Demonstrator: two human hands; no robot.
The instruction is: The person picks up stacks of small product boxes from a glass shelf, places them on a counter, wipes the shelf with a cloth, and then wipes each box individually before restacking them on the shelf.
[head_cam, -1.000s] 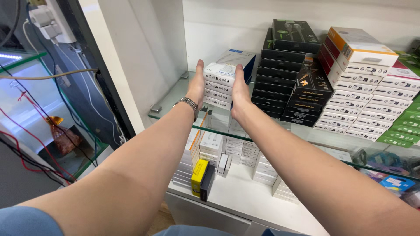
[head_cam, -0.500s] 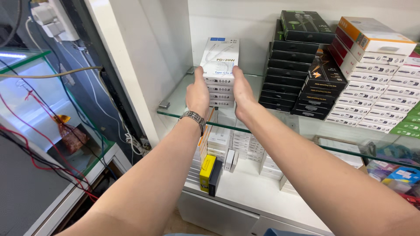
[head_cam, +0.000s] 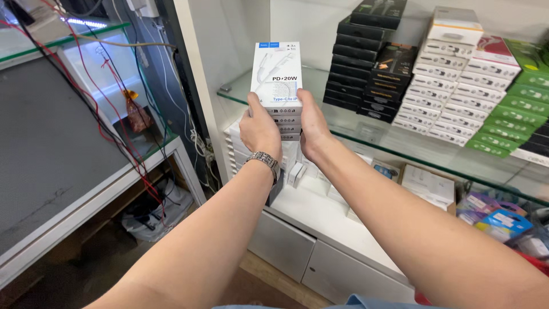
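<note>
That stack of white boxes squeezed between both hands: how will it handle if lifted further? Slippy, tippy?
The stack of white boxes looks loose, so single boxes may slide out. The left hand and right hand press only its sides, nothing supports it beneath. The cartons look smooth, probably slick, and likely light for their size.

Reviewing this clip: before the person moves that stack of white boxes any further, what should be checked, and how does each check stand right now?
1. Left hand grips the stack of white boxes from its left side: ok.
2. Right hand presses the opposite side: ok.
3. Stack held clear of the glass shelf: ok.
4. Boxes aligned, none slipping out: ok for the visible faces; back cannot tell.
5. Black boxes to the right stand apart from the stack: ok.
6. Support under the lowest box: cannot tell.
</note>
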